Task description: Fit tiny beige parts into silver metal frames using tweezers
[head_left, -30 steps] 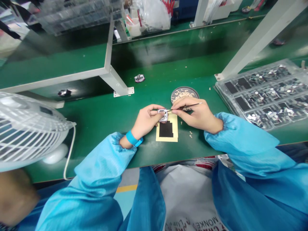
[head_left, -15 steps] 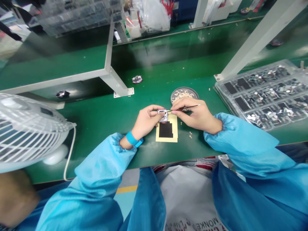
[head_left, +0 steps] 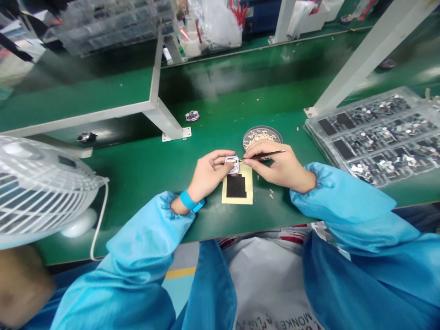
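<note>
My left hand (head_left: 210, 173) is closed on a small silvery device housing (head_left: 232, 164), thumb across its front. Between the fingers of my right hand (head_left: 271, 161) is a pair of tweezers (head_left: 264, 155), its tips at the housing's right edge. What the tips grip, if anything, is too small to make out. Below the housing, a yellow backing sheet (head_left: 250, 195) with black adhesive pieces (head_left: 236, 187) lies on the green bench. Behind my right hand stands a round dark dish (head_left: 246, 134) of small beige parts, partly covered by my fingers.
Stacked clear compartment trays (head_left: 318, 142) full of small parts lie at the right. A white fan (head_left: 44, 188) stands at the left. Another small housing (head_left: 192, 115) rests near a shelf leg (head_left: 168, 121). Several loose beige bits (head_left: 271, 193) lie beside the yellow sheet.
Both hands keep their hold, with the tweezers still at the housing's right edge. The view has shifted very slightly; little else differs.
</note>
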`<state>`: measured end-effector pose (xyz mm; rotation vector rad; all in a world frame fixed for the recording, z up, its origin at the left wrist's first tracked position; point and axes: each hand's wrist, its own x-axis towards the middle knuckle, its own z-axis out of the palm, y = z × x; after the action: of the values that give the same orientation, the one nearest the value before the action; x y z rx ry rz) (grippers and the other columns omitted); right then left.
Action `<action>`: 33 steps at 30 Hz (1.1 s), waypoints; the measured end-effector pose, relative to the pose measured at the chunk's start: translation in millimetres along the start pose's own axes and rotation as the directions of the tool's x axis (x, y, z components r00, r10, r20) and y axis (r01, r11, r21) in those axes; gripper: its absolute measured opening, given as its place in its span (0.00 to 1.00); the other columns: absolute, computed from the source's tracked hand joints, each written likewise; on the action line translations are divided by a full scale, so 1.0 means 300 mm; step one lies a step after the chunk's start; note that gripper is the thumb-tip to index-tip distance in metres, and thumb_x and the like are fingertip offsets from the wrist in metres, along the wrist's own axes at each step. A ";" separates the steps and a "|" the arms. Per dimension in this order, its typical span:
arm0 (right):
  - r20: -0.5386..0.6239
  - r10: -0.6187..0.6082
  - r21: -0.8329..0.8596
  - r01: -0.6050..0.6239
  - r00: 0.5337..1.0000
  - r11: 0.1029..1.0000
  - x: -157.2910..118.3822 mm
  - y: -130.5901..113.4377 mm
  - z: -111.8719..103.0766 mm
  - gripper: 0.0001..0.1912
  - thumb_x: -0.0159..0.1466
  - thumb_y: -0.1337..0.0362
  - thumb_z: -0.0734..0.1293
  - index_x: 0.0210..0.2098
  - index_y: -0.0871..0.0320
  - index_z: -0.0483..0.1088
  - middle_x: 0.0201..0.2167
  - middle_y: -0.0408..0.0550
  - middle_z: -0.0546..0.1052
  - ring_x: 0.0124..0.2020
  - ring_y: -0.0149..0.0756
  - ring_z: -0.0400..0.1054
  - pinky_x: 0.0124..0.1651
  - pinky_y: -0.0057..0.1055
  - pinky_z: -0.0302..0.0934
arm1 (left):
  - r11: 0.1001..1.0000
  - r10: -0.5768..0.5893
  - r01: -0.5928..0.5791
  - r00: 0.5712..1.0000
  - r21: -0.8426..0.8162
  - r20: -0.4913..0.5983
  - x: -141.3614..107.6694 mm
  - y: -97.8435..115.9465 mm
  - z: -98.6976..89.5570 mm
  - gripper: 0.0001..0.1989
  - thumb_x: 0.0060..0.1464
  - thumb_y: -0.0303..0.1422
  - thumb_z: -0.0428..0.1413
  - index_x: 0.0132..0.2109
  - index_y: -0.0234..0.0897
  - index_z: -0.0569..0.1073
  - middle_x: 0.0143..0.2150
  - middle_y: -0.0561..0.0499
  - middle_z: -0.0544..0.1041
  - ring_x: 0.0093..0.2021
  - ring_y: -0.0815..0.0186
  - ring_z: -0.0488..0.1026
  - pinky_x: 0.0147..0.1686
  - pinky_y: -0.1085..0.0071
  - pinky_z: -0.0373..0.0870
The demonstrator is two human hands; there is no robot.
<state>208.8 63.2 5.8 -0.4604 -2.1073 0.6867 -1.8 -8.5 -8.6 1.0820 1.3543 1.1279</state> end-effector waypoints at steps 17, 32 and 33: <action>-0.016 0.103 0.032 -0.103 0.995 0.994 0.008 0.009 -0.007 0.10 0.66 0.55 0.73 0.38 0.56 0.78 0.35 0.48 0.82 0.38 0.39 0.76 0.43 0.36 0.71 | 0.968 0.212 -0.197 0.973 0.156 -0.089 -0.014 -0.009 0.003 0.20 0.59 0.43 0.63 0.53 0.36 0.81 0.50 0.43 0.83 0.47 0.59 0.82 0.48 0.65 0.80; 0.074 0.280 0.217 -0.289 0.957 0.932 0.022 0.008 -0.010 0.10 0.65 0.57 0.74 0.37 0.57 0.80 0.36 0.48 0.84 0.38 0.38 0.77 0.41 0.34 0.72 | 0.969 0.226 -0.207 0.963 0.138 -0.144 -0.009 -0.002 -0.004 0.19 0.59 0.42 0.63 0.53 0.36 0.81 0.51 0.43 0.84 0.46 0.60 0.82 0.45 0.66 0.80; 0.111 0.275 0.239 -0.294 0.955 0.925 0.026 0.007 -0.014 0.10 0.64 0.56 0.74 0.37 0.57 0.80 0.36 0.48 0.84 0.38 0.39 0.77 0.42 0.35 0.73 | 0.971 0.216 -0.196 0.964 0.136 -0.154 -0.006 0.001 -0.006 0.19 0.59 0.42 0.63 0.53 0.36 0.80 0.51 0.43 0.83 0.44 0.61 0.82 0.41 0.67 0.80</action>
<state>207.9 70.6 11.4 -0.6122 -2.0032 1.1433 -3.6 -10.3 -8.1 1.2609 1.4816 1.3285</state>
